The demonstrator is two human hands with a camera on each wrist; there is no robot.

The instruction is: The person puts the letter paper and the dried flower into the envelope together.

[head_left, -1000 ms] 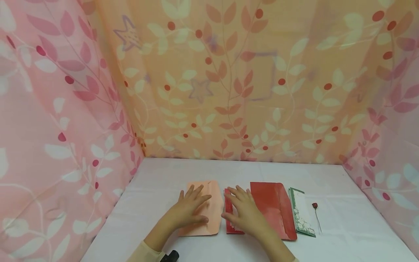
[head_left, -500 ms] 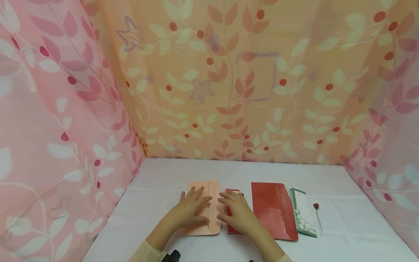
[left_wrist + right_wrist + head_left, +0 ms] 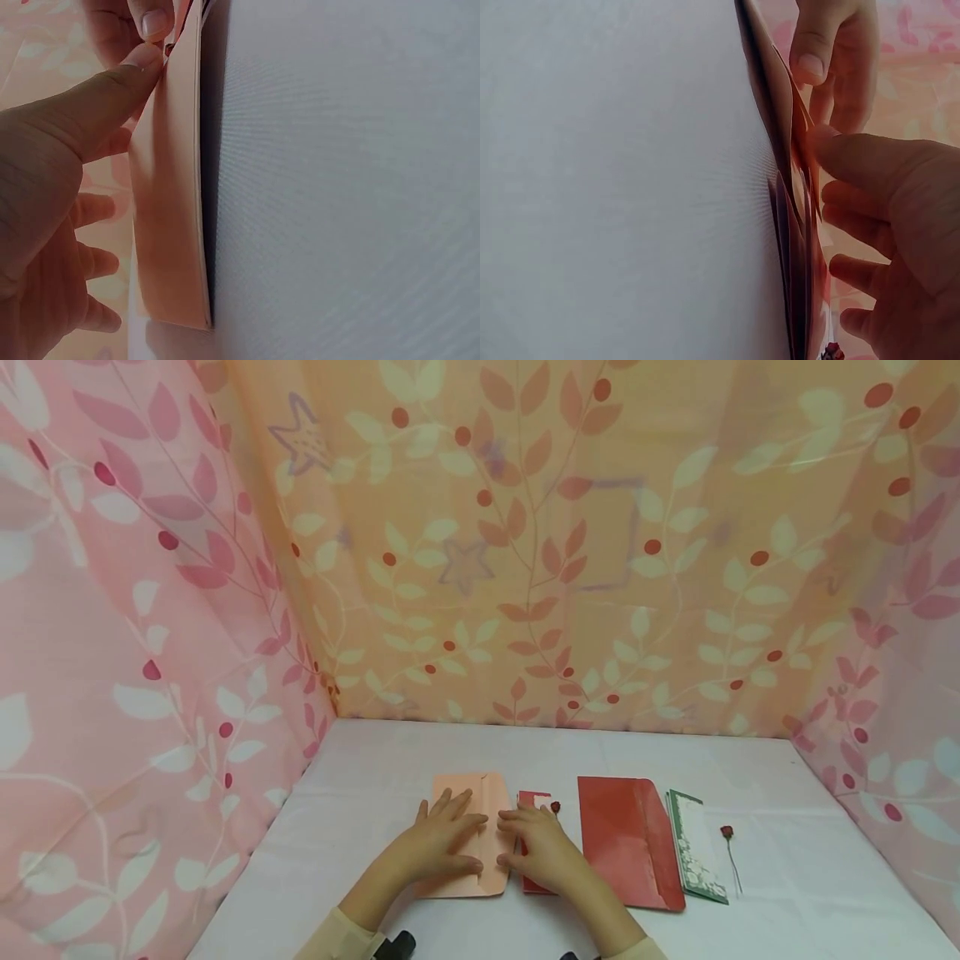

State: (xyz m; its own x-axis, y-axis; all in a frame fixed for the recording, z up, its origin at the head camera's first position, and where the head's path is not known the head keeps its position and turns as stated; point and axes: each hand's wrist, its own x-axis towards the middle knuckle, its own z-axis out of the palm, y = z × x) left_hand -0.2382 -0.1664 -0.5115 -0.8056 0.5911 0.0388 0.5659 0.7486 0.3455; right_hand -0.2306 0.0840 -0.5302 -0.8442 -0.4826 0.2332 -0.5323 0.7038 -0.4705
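A peach envelope [image 3: 492, 797] lies flat on the table, its flap side toward the right. My left hand [image 3: 435, 847] rests on its left part with the fingers spread. Along the flap edge, my right hand [image 3: 551, 853] touches the paper with its fingertips, its fingers nearly straight. Under that hand lies a small red card [image 3: 531, 796], partly hidden, and a little dried rose [image 3: 555, 807] shows beside it. In the left wrist view the thumb touches the edge of the peach envelope [image 3: 169, 225]. The right wrist view has the right thumb at the envelope's flap.
A red envelope [image 3: 622, 839] lies right of my right hand. Beyond it are a white card with a green floral border [image 3: 693, 852] and another dried rose [image 3: 727, 832] on a thin stem. Flowered curtains [image 3: 480, 610] enclose the white table [image 3: 360, 777] at the back and sides.
My right hand has shifted left from over the red card onto the peach envelope's flap, uncovering the small rose. My left hand has stayed on the envelope.
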